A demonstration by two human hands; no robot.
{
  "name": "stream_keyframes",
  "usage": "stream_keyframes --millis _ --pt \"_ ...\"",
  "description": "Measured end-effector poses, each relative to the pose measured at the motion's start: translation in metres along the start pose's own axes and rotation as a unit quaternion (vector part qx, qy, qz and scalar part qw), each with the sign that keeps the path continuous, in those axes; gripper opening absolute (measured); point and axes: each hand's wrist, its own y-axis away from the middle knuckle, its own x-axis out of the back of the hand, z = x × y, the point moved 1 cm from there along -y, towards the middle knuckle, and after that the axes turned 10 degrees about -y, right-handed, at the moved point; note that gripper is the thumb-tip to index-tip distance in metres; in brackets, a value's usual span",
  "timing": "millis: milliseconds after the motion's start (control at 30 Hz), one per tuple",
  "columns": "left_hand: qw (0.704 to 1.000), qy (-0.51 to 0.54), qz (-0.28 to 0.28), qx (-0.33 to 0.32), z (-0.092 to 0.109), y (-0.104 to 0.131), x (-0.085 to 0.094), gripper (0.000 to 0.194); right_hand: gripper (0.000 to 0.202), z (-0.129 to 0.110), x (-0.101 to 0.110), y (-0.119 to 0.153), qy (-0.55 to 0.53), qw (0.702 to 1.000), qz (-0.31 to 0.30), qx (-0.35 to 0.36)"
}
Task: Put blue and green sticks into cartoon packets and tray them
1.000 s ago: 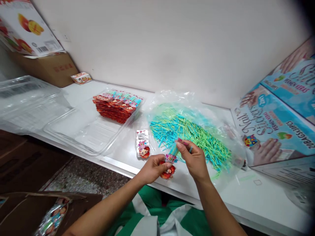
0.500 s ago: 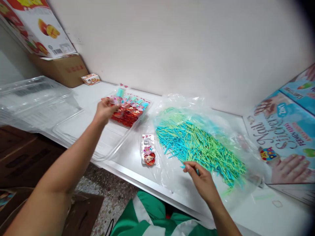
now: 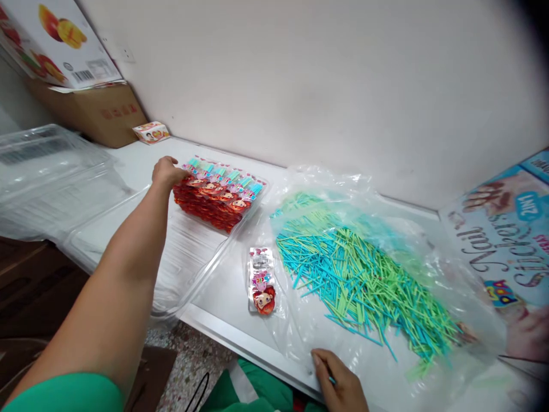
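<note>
My left hand (image 3: 166, 171) reaches over the clear plastic tray (image 3: 206, 273), its fingers closed at the left end of the rows of red packets (image 3: 210, 197). Thumb and fingers are on the edge of the leftmost packet, partly hiding it. Blue-green sticks show in the packets' upper parts. Close to the table's front edge, my right hand (image 3: 341, 383) is closed, with a small blue piece of a stick showing between its fingers. A single small packet (image 3: 261, 281) with a printed cartoon face lies between the tray and the heap of thin blue and green sticks (image 3: 355, 274).
A clear plastic bag (image 3: 326, 174) lies under and around the heap. At left are more clear trays (image 3: 51, 171), a brown carton (image 3: 103, 111) and a small printed box (image 3: 152, 132). A nail stickers box (image 3: 506, 229) stands at right, and a wall rises behind.
My left hand has brought the packet it held down to the left end of the rows. My right hand has drawn back from the sticks toward the table's front edge. The view has shifted.
</note>
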Motion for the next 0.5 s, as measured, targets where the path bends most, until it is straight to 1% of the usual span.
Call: stream_keyframes --millis 67,100,133,200,233,300,367,433,500 --pt "0.996 -0.079 0.01 0.04 -0.001 -0.003 -0.004 0.073 0.03 0.004 -0.004 0.002 0.011 1.0 0.019 0.017" --pt "0.992 -0.118 0.022 0.042 -0.001 -0.003 -0.005 0.068 0.029 0.006 -0.005 0.002 0.02 0.999 0.021 0.024" --pt "0.988 -0.148 0.029 0.03 -0.001 -0.004 -0.007 0.062 0.028 0.008 -0.005 0.002 0.031 0.999 0.014 0.033" --pt "0.986 -0.163 0.029 -0.015 0.0 -0.007 -0.01 0.054 0.024 0.011 -0.005 0.002 0.054 0.997 -0.007 0.047" --pt "0.987 -0.158 0.015 -0.036 0.0 -0.009 -0.012 0.055 0.023 0.012 -0.005 0.001 0.064 0.996 -0.019 0.053" --pt "0.986 -0.15 -0.03 -0.068 0.0 -0.012 -0.015 0.061 0.022 0.014 -0.004 0.001 0.079 0.994 -0.033 0.064" --pt "0.979 -0.166 -0.058 -0.1 0.0 -0.015 -0.017 0.064 0.021 0.014 -0.003 0.001 0.088 0.993 -0.035 0.073" --pt "0.972 -0.191 -0.055 -0.123 0.002 -0.016 -0.017 0.06 0.021 0.014 -0.003 0.001 0.094 0.992 -0.036 0.081" --pt "0.968 -0.204 -0.032 -0.146 0.003 -0.016 -0.017 0.054 0.02 0.013 -0.003 0.002 0.099 0.991 -0.037 0.086"
